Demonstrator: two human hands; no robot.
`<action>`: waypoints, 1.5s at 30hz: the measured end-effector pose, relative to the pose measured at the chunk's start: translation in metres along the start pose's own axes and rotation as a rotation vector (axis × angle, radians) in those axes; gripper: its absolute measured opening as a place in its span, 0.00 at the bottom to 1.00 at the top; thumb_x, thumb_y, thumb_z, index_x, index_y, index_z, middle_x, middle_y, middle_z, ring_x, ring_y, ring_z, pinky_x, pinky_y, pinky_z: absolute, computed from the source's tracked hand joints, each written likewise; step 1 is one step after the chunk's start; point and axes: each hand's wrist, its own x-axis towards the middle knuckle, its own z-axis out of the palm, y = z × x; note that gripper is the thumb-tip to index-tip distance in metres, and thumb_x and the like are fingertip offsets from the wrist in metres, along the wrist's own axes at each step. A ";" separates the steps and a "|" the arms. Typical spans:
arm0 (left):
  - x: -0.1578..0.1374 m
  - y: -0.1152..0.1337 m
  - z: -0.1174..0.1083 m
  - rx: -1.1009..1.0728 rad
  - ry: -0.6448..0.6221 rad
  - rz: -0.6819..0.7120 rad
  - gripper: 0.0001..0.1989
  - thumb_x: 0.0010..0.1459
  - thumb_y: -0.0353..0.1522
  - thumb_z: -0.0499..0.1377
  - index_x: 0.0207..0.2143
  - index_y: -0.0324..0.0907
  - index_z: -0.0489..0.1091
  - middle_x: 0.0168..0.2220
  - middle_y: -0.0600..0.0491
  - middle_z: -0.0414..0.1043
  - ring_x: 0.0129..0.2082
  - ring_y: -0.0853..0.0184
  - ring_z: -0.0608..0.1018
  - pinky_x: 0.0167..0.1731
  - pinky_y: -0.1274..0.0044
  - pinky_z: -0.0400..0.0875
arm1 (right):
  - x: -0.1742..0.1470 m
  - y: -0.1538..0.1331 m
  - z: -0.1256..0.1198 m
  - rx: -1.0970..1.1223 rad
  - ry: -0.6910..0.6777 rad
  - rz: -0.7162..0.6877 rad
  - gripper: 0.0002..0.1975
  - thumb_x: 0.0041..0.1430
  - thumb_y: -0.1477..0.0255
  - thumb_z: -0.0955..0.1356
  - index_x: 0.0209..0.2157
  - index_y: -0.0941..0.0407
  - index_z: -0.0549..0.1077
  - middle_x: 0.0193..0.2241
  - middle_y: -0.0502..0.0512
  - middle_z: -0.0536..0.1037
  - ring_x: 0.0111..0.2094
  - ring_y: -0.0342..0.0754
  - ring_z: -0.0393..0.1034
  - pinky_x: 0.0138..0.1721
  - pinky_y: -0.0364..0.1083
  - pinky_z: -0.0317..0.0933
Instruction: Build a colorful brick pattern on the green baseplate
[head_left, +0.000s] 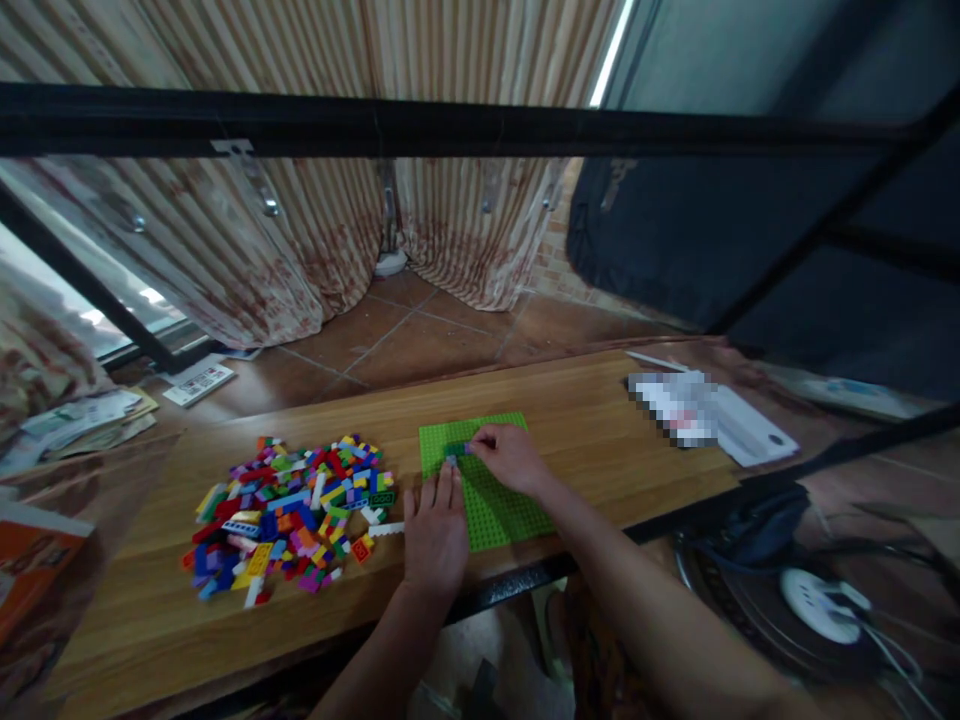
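Note:
A light green studded baseplate (504, 505) lies on the wooden table. My right hand (511, 458) is over its upper part, fingertips pinched on a small purple brick (469, 449). That brick is right beside a dark green brick (454, 451) on the plate; whether the two are joined I cannot tell. My left hand (436, 530) lies flat across the plate's left edge with fingers stretched out. Its fingertips are by a small greyish-blue brick (451, 461), just below the green one. To the left spreads a pile of mixed coloured bricks (292, 510).
A white brick strip (386, 529) lies between the pile and my left hand. White items, partly blurred out, and a white tray-like box (754, 428) are at the table's right end. A dark metal bar (480, 128) crosses beyond the table. A white power strip (817, 605) sits on a round stool.

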 end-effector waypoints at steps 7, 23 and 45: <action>0.000 -0.001 0.004 0.016 0.040 0.008 0.28 0.59 0.19 0.44 0.60 0.36 0.66 0.61 0.43 0.66 0.56 0.53 0.72 0.52 0.58 0.70 | -0.006 -0.007 -0.002 -0.021 0.036 -0.007 0.09 0.60 0.72 0.66 0.34 0.56 0.79 0.33 0.54 0.82 0.34 0.45 0.74 0.37 0.42 0.61; 0.004 -0.005 0.012 -0.062 0.144 -0.018 0.26 0.59 0.20 0.48 0.58 0.37 0.67 0.58 0.44 0.70 0.51 0.56 0.73 0.51 0.64 0.70 | 0.002 -0.002 0.004 -0.265 0.082 0.070 0.08 0.60 0.75 0.66 0.38 0.58 0.77 0.39 0.60 0.79 0.41 0.49 0.73 0.44 0.44 0.61; 0.023 -0.045 -0.014 -0.673 0.309 -0.248 0.17 0.58 0.22 0.52 0.47 0.38 0.72 0.48 0.45 0.75 0.49 0.62 0.76 0.55 0.67 0.69 | -0.002 0.008 0.007 -0.412 0.089 0.020 0.11 0.64 0.67 0.64 0.38 0.56 0.77 0.40 0.60 0.77 0.36 0.50 0.73 0.38 0.47 0.62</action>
